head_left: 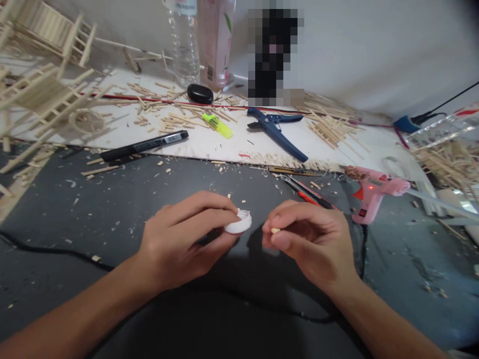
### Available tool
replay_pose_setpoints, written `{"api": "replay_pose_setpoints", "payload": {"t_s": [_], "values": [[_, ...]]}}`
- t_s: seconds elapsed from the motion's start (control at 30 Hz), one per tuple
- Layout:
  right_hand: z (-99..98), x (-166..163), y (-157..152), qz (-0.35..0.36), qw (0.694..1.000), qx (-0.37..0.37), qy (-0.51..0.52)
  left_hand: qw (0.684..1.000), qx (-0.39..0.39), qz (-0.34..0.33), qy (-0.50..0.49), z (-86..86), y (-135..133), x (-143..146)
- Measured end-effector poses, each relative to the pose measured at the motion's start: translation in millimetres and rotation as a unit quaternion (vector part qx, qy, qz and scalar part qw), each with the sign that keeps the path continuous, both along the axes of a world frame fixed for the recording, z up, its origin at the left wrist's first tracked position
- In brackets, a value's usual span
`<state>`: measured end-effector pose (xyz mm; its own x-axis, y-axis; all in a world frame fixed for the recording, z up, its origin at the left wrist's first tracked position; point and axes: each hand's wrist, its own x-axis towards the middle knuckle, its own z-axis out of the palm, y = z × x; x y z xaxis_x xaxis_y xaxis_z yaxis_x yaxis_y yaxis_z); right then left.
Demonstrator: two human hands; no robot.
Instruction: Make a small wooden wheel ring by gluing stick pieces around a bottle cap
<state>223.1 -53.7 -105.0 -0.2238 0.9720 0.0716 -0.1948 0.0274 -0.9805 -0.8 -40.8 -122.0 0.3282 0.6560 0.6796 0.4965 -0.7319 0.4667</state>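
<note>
our left hand (183, 234) pinches the white cap (238, 228) at its nine o'clock side; we should steady it without squeezing the rim. at three o'clock from the cap, our right hand (318, 239) pinches a wood piece (276, 231); we do best leaving one end free. at two o'clock from there sits the pink glue gun (375, 194), best kept clear.

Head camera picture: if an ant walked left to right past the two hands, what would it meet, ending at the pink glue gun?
Going by their middles: left hand → white cap-like piece → small pale piece → right hand → pink glue gun.
</note>
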Motion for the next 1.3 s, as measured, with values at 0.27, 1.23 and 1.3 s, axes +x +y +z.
{"api": "replay_pose_setpoints", "payload": {"t_s": [0.27, 1.23, 1.3], "values": [[-13.4, -0.3, 2.4, -0.004, 0.999, 0.042, -0.017, 0.997, -0.046, -0.066, -0.019, 1.6, -1.2, -2.0], [-1.0, -12.3, 1.1, 0.01, 0.933, -0.297, 0.201, 0.951, -0.227, -0.161, -0.131, 1.4, 2.3, 3.6], [0.0, -13.1, 0.9, 0.007, 0.932, -0.301, 0.201, 0.952, -0.227, -0.162, -0.129, 1.7, 2.0, 4.0]]}}
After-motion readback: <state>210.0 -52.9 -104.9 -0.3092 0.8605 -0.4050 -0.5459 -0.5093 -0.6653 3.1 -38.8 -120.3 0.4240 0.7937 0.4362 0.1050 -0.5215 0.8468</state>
